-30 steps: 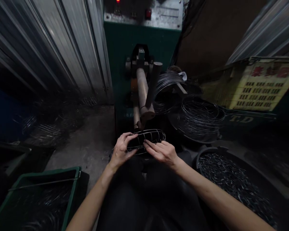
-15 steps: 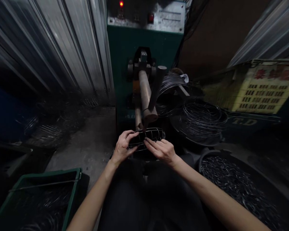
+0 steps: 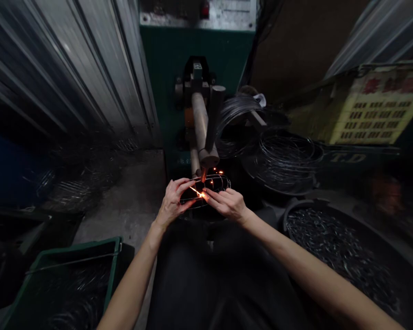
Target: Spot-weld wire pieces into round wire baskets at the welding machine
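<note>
A rounded wire frame point(image 3: 223, 178) made of thin metal wires sits between my hands, under the tip of a spot welder point(image 3: 206, 156). My left hand point(image 3: 173, 201) is closed on its left side, thumb below and fingers above. With closed fingers my right hand point(image 3: 229, 204) grips the right side, its index fingertip close to the weld point. Bright orange sparks point(image 3: 202, 195) fly between the two hands, and the electrode tip point(image 3: 203, 175) glows orange. Whether my right fingers also pinch a smaller piece cannot be made out.
Wire coils point(image 3: 289, 158) lie right of the machine. A round black tub point(image 3: 291, 213) of small metal pieces stands at my right, a green crate point(image 3: 117, 261) at my left. A yellow crate point(image 3: 368, 123) stands behind at right; corrugated metal point(image 3: 89, 59) walls the left.
Sparks have appeared at the weld point and the electrode tip now glows. The view has shifted slightly; both hands still hold the wire frame.
</note>
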Motion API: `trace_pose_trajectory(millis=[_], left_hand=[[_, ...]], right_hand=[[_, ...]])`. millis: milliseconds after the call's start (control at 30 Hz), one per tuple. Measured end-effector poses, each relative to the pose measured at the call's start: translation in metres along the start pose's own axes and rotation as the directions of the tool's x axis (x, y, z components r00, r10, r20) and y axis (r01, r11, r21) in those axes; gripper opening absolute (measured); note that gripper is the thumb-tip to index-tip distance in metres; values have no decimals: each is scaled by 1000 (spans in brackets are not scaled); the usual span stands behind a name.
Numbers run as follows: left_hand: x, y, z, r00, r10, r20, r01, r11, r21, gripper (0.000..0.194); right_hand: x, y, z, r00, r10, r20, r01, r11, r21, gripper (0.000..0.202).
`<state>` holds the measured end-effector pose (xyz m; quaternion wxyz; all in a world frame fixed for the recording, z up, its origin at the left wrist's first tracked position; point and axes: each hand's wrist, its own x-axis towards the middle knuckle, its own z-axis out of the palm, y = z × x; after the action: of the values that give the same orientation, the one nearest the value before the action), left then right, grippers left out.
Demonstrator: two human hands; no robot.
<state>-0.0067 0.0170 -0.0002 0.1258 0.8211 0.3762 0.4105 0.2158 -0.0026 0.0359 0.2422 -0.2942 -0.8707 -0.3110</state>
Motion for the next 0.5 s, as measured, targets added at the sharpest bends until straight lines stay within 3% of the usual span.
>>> trace_pose_trajectory(millis=[67,133,167,200,233,267,300,333,367,400,433,500], left_hand=[[-9,-7,-1,999,-47,-19,46,997,-56,73],[-19,-16,1,988,-139,-66,131,985,-111,82],[-25,-20,3,982,-171,-76,160,978,-135,82],[-29,-23,6,975,-202,-91,186,970,-154,82],[-33,-24,9,969,-222,-105,202,964,-173,81],[-37,-25,12,965,-231,-122,206,960,-191,81],[-39,-24,14,963,-231,-139,201,958,-203,80],[-42,-22,16,964,-220,-151,186,960,-210,79],[-45,-18,16,967,-202,-154,167,962,-215,78],[-48,-13,16,972,-184,-146,149,964,-218,76],[-51,-8,16,977,-171,-127,140,965,-223,74],[-56,6,13,984,-169,-55,151,958,-242,69]], right_hand=[[-10,-2,-13,997,69,26,-70,997,38,28],[-38,-4,-35,976,211,63,-216,972,97,32],[-60,-4,-49,940,327,97,-336,935,110,32],[-87,-4,-63,874,465,141,-480,872,94,31],[-118,-2,-76,748,633,198,-650,760,24,30],[-150,0,-88,575,787,224,-792,604,-92,31],[-182,3,-98,372,891,260,-867,434,-247,33],[-212,6,-105,175,922,345,-860,314,-403,34],[-239,7,-110,9,897,441,-823,257,-506,33],[-261,7,-113,-115,837,535,-798,243,-552,30],[-279,4,-113,-198,767,610,-784,250,-569,26],[-301,-5,-112,-265,665,698,-796,257,-548,20]])
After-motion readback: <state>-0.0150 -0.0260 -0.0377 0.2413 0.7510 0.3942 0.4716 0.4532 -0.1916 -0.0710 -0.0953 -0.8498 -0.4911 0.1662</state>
